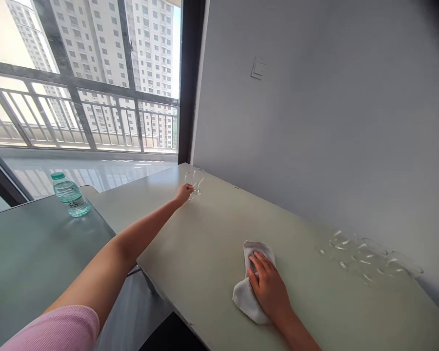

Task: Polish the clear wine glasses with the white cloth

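Note:
At the far end of the pale table, my left hand (pixel 184 193) is stretched out, its fingers closed around the stem of a clear wine glass (pixel 189 179). A second wine glass (pixel 199 181) stands upright right beside it, partly overlapping it in view. Nearer to me, my right hand (pixel 269 282) lies palm down on a folded white cloth (pixel 250 304). Its fingers are stretched out over the cloth, which rests on the tabletop.
Several clear glasses (pixel 369 253), blurred, stand along the wall at the table's right. A water bottle (pixel 71 195) with a green cap stands on the grey-green table (pixel 25 258) at left. A plain wall (pixel 296 122) borders the pale table (pixel 205 258).

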`<state>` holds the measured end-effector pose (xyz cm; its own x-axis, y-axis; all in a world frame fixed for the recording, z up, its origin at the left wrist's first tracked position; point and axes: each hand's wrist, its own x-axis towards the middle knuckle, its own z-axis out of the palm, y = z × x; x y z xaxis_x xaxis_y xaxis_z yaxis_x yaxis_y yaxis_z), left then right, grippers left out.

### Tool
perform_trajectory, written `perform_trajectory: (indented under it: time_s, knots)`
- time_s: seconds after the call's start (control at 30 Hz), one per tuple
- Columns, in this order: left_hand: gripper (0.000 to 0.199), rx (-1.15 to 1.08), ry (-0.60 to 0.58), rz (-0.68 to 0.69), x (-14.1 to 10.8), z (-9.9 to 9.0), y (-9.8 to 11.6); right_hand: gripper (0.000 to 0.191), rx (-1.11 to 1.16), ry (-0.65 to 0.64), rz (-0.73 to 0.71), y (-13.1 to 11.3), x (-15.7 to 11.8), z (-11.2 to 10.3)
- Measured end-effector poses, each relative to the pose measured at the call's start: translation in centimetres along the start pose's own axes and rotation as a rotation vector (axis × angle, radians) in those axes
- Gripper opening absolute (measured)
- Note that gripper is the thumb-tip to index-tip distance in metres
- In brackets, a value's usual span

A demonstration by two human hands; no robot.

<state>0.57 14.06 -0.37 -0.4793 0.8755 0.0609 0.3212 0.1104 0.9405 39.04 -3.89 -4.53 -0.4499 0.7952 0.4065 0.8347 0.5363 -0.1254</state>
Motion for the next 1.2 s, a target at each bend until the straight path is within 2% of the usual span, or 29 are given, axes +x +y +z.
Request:
perform_trajectory:
  time_s: [0.17, 0.27, 0.37, 0.47, 0.53, 0.57, 0.63, 0.73, 0.8, 0.87, 0.9, 0.97, 1.03, 1.1, 1.2]
  knots:
    - [0.028, 0.005, -0.012, -0.042, 0.3, 0.7, -0.2, 0.038, -0.004, -0.013, 0.005, 0.0, 0.0, -0.1]
    - [0.031, -0.004, 0.034, -0.048, 0.0, 0.9, 0.1, 0.037, 0.01, -0.011, 0.008, 0.0, 0.0, -0.2]
    - [0.024, -0.018, 0.147, -0.039, -1.1, 0.4, 0.5, 0.037, 0.026, -0.005, 0.016, -0.1, 0.1, -0.3]
    - [0.037, -0.04, 0.336, -0.007, -3.4, 0.2, 1.2, 0.037, 0.035, -0.015, 0.033, -0.5, 0.3, -0.5]
    - [0.045, -0.075, 0.449, 0.067, -5.6, 1.1, 1.9, 0.036, 0.041, -0.025, 0.048, -0.8, 0.4, -0.7]
    - [0.045, -0.102, 0.467, 0.13, -6.9, 2.0, 2.5, 0.035, 0.045, -0.026, 0.056, -1.0, 0.5, -0.9]
    - [0.039, -0.169, 0.368, 0.293, -9.4, 4.8, 3.9, 0.033, 0.057, -0.023, 0.069, -1.2, 0.6, -1.1]
    - [0.035, -0.222, -0.006, 0.439, -13.6, 10.9, 7.2, 0.031, 0.075, -0.005, 0.08, -1.4, 0.8, -1.2]
    - [0.043, -0.211, -0.233, 0.391, -16.4, 15.8, 9.8, 0.029, 0.084, 0.016, 0.076, -1.5, 0.9, -1.3]
    - [0.054, -0.193, -0.548, 0.189, -19.0, 20.8, 12.3, 0.028, 0.086, 0.04, 0.07, -1.7, 0.9, -1.5]
    - [0.058, -0.178, -0.639, 0.137, -20.2, 23.3, 13.3, 0.026, 0.086, 0.054, 0.071, -1.7, 0.8, -1.6]
    - [0.062, -0.151, -0.762, 0.064, -22.2, 27.8, 14.9, 0.024, 0.093, 0.072, 0.082, -1.9, 0.8, -1.8]
    - [0.072, -0.121, -0.865, -0.004, -23.5, 31.5, 15.9, 0.022, 0.117, 0.071, 0.104, -2.0, 0.7, -1.9]
    - [0.082, -0.107, -0.934, -0.055, -24.3, 34.4, 16.2, 0.022, 0.14, 0.049, 0.136, -2.0, 0.7, -1.8]
    - [0.088, -0.131, -1.005, -0.094, -24.7, 37.3, 16.3, 0.021, 0.181, 0.014, 0.156, -2.0, 0.8, -1.3]
